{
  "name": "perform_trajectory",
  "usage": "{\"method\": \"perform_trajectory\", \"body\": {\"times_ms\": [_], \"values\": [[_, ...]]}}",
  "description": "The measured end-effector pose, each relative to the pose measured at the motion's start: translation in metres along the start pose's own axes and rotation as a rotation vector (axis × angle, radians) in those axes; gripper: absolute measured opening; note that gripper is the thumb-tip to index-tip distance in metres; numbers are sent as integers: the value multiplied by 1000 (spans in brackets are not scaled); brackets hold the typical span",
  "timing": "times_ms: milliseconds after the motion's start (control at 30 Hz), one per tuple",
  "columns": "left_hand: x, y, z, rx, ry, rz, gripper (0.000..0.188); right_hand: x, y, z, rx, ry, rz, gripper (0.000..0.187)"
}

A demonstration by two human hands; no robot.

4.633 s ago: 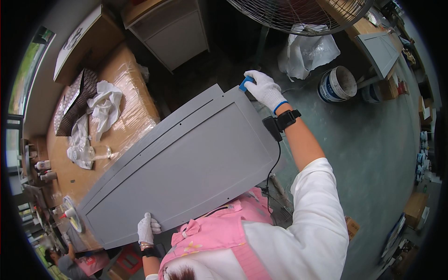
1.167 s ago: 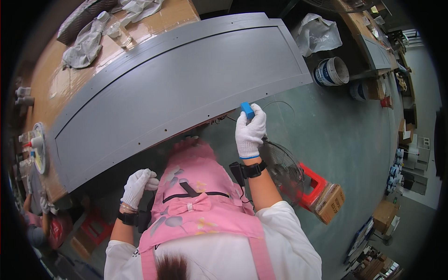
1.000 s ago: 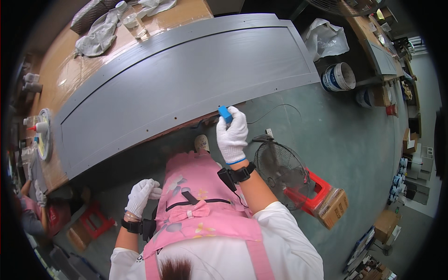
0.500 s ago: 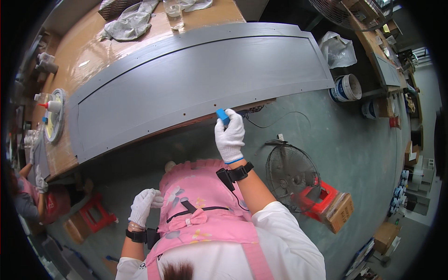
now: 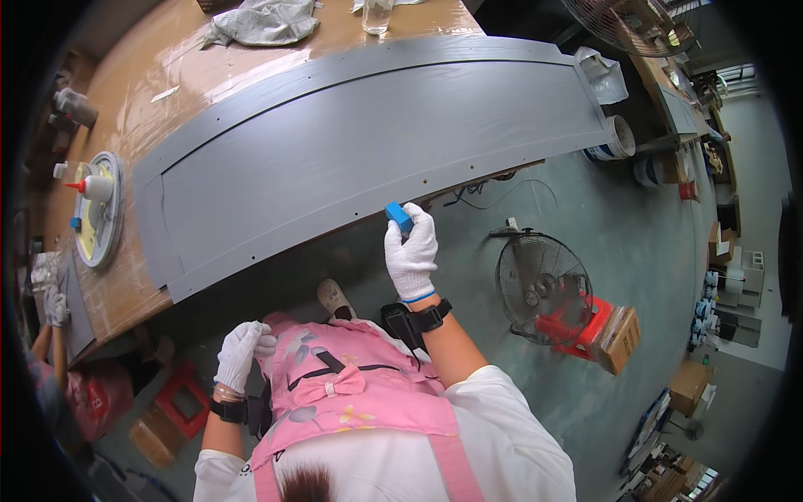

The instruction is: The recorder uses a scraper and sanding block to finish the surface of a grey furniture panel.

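A small blue block (image 5: 399, 217) is pinched between the thumb and fingers of my gloved right hand (image 5: 411, 253). It is at the near edge of a long grey panel (image 5: 368, 125), which has a recessed centre and small dark holes along its border. I cannot tell whether the block touches the panel. Beside my apron, my gloved left hand (image 5: 242, 356) hangs low and away from the panel, its fingers loosely curled, with nothing showing in them.
The panel lies on a film-covered table (image 5: 134, 159). At left, a round lid (image 5: 115, 213) carries a red-tipped bottle (image 5: 94, 186). Grey cloth (image 5: 266, 23) and a clear glass (image 5: 376, 15) sit behind. A fan (image 5: 542, 284) stands right, near a red stool (image 5: 585, 326). Another person's gloved hand (image 5: 56, 306) is far left.
My body has shifted left along the panel, and a shoe now shows below its edge. The right hand still grips the blue block; the left hand stays low with curled fingers.
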State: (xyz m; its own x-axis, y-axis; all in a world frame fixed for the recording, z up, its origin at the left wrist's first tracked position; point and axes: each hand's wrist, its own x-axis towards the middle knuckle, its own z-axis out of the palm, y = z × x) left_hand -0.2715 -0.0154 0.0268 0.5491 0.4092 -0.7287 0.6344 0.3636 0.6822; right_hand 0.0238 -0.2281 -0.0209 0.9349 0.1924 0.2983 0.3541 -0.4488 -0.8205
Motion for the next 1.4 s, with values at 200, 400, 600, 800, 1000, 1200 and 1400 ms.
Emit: {"method": "perform_trajectory", "body": {"times_ms": [200,400,600,800,1000,1200,1400], "values": [[-9,-15,-22,-35,22,-6,38,27,-3,-10,-157,256,59,33],[-30,-45,-24,-109,73,-25,37,-20,-25,28,-43,61,-55,34],[-60,-66,-31,-146,142,5,35,-37,-45,42,33,-3,-39,33],[-68,-85,-62,-206,167,-32,34,-43,-51,50,-91,74,-51,32],[-51,-74,-126,-100,73,4,33,-109,-100,111,-3,-89,-163,36],[-40,-67,-237,-15,78,41,32,-110,-130,127,-102,222,102,32],[-39,-75,-300,-36,41,19,32,-176,-168,178,-97,43,47,37]]}}
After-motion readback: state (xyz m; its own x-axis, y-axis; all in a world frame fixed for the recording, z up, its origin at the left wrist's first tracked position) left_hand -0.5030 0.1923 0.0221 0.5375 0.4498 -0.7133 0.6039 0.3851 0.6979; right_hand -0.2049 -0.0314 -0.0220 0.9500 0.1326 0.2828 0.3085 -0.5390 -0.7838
